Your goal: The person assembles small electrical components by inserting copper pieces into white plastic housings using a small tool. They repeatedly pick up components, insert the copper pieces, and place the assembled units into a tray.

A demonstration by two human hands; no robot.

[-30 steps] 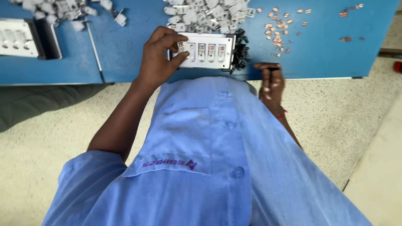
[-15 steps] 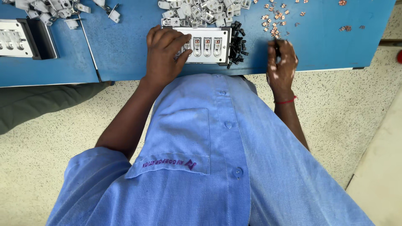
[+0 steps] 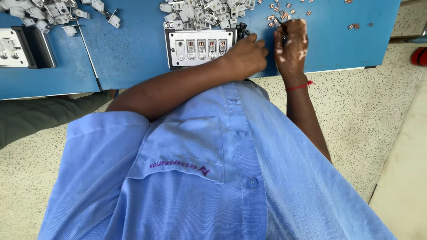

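Head view, landmark: a white switch plate [image 3: 202,48] with a row of small recessed slots was seen lying flat in a dark frame on the blue table [image 3: 133,53], close to the table's near edge.
Left hand [image 3: 243,57]: it was laid over the right end of the switch plate, fingers curled together and pressed down on it; what lay under the fingertips could not be made out.
Right hand [image 3: 291,42]: it was set on the table just right of the switch plate, fingers drawn together around a thin dark tool [image 3: 282,30]; the tool's tip was hidden by the fingers.
Grey metal parts [image 3: 204,11]: a loose heap was spread just behind the switch plate, cut off by the top edge.
Copper pieces [image 3: 278,11]: small ones were scattered behind and to the right of the switch plate, near the right hand.
Second plate [image 3: 13,46]: a like white plate in a dark frame was placed far left of the switch plate, cut off by the left edge.
Second heap [image 3: 42,15]: more grey parts were piled far left and behind the switch plate.
Labels: a line of dark red lettering was stitched along the top of the pocket of the blue shirt [image 3: 187,178], well below the switch plate.
Hidden: the near table edge below the switch plate was partly covered by the left forearm.
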